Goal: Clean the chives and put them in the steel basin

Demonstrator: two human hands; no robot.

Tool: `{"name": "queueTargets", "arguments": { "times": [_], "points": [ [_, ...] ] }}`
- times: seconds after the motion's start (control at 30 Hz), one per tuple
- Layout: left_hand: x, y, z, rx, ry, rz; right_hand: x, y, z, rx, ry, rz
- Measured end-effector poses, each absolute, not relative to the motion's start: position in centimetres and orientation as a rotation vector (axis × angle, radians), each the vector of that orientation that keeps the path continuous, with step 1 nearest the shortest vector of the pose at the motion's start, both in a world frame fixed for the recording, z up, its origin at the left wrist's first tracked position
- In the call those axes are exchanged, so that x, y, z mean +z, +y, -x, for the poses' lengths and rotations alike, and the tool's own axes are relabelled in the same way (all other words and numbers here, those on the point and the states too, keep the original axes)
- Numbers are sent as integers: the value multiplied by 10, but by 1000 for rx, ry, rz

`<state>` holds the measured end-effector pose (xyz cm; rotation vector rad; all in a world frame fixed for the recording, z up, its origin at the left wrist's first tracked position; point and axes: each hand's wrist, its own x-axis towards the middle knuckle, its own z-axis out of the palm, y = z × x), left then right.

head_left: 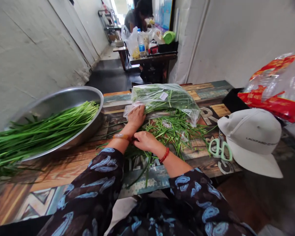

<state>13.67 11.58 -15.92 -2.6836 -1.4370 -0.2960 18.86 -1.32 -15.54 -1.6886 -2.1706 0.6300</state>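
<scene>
My left hand (137, 117) rests at the near left end of a clear plastic bag (167, 93), its fingers bent over the film. Green chives fill the bag, which lies on its side. Just below, my right hand (147, 141) is closed with curled fingers beside my left wrist; what it pinches is hidden. Loose chive trimmings (172, 127) are scattered to the right of both hands, in front of the bag. A few long stems stick out beneath my right hand. At the left, a big metal basin (99, 95) holds a heap of long chives (56, 127) hanging over its rim.
Green-handled scissors (220, 149) lie by a pale cap (254, 131) on the patterned wooden table (51, 173). Behind the cap is a red and clear plastic package (272, 101). Farther back, a person (137, 18) sits at another table with a bottle (141, 44) and bags.
</scene>
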Motion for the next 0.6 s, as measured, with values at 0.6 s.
{"name": "queueTargets", "arguments": {
  "times": [0.6],
  "points": [
    [-165,114,-130,-330,-1480,2759,-153,-17,-187,640,-2150,1720]
  ]
}}
